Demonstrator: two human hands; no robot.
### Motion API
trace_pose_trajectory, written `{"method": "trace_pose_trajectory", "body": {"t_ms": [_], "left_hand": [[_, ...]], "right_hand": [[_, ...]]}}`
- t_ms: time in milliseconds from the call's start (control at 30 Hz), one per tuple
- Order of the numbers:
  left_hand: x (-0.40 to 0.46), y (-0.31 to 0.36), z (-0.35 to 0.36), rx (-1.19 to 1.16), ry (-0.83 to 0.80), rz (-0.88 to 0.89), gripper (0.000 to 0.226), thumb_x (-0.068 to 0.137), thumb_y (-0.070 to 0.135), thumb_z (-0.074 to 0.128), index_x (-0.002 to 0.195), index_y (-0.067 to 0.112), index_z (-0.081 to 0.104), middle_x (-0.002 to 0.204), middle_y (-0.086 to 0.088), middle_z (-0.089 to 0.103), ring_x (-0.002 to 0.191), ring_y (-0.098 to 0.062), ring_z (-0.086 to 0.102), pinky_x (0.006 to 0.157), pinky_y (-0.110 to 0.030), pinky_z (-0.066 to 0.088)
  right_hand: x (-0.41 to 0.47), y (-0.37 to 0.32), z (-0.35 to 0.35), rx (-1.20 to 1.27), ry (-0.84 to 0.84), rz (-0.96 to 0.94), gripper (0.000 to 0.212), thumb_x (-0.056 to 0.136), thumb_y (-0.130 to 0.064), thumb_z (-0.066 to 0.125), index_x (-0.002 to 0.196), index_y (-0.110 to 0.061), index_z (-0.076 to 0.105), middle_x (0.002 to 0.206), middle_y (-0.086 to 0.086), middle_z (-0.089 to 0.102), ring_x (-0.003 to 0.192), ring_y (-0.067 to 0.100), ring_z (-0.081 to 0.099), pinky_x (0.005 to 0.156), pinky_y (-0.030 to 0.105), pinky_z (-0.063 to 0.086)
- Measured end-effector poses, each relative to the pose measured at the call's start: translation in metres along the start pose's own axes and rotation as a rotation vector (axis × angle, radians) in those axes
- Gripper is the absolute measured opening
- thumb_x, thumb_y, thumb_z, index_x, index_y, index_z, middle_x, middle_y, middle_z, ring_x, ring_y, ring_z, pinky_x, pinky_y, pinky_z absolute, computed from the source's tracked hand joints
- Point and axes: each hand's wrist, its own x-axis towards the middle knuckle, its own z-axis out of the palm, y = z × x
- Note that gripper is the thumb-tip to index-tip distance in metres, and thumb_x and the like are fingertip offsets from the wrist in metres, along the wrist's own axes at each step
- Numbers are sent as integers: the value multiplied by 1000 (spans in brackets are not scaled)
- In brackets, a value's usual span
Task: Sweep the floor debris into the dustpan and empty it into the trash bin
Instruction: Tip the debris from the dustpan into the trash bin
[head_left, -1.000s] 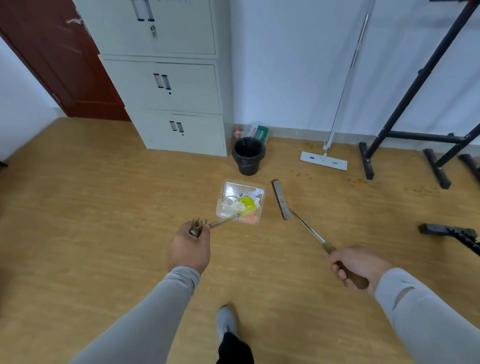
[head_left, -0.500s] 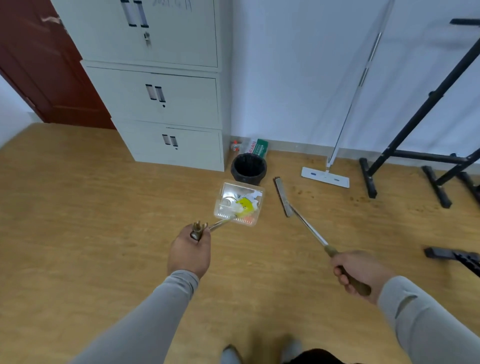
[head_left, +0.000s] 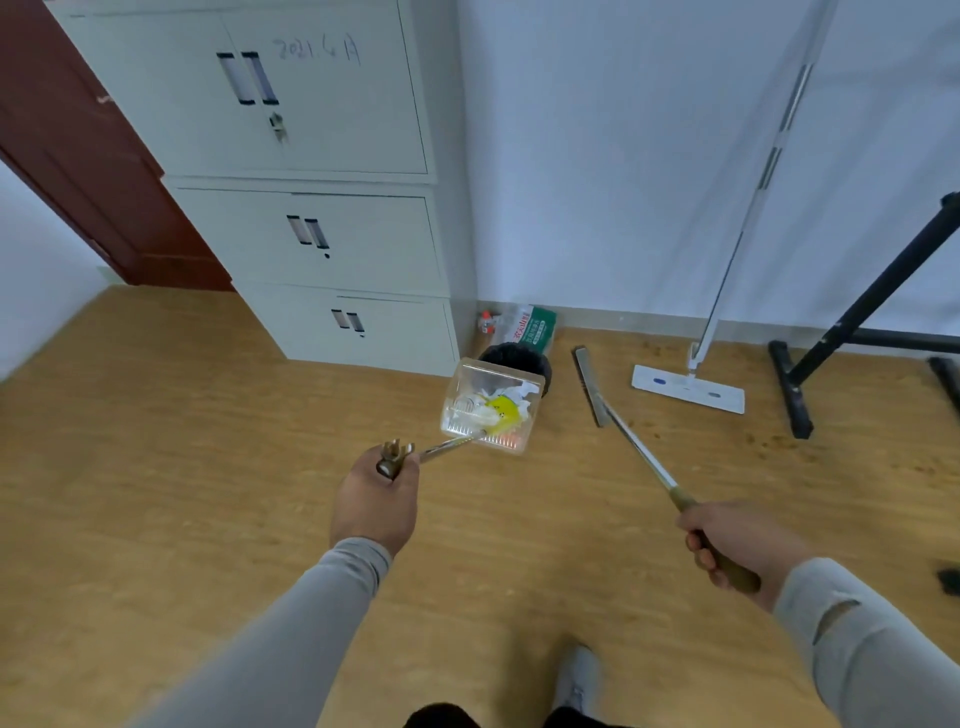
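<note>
My left hand (head_left: 375, 501) grips the thin metal handle of a clear plastic dustpan (head_left: 470, 382). The pan hangs in the air and holds white paper scraps and a yellow wrapper (head_left: 500, 409). Its far edge overlaps the rim of the black trash bin (head_left: 511, 356), which stands by the wall next to the cabinet. My right hand (head_left: 735, 540) is closed on the wooden grip of a long-handled broom (head_left: 631, 441). The broom's narrow head (head_left: 588, 387) points toward the wall, to the right of the bin.
A grey metal cabinet (head_left: 322, 244) stands left of the bin, with a dark red door (head_left: 78, 171) beyond it. A green packet and a bottle (head_left: 524, 327) lie behind the bin. A white flat mop (head_left: 688, 387) leans on the wall. A black stand (head_left: 810, 374) is at right.
I have stepped closer to the wall. The dustpan has moved forward from short of the bin until it overlaps the bin's rim. The broom has moved along with it.
</note>
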Motion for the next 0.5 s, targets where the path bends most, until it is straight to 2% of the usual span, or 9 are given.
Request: {"method": "trace_pose_trajectory", "body": {"t_ms": [167, 500], "left_hand": [[32, 31, 15, -22, 30, -6, 21, 94, 43, 60, 96, 23, 67, 68, 2, 64, 65, -23, 63, 61, -32, 50], [144, 63, 18, 18, 10, 56, 17, 94, 42, 61, 94, 26, 65, 66, 0, 65, 62, -21, 63, 56, -30, 46]], "right_hand": [[22, -44, -17, 22, 4, -18, 9, 94, -7, 61, 85, -6, 60, 60, 8, 54, 45, 17, 45, 45, 26, 36], [77, -129, 1, 70, -9, -16, 7, 97, -8, 60, 92, -3, 61, 58, 6, 53, 41, 15, 44, 39, 24, 34]]}}
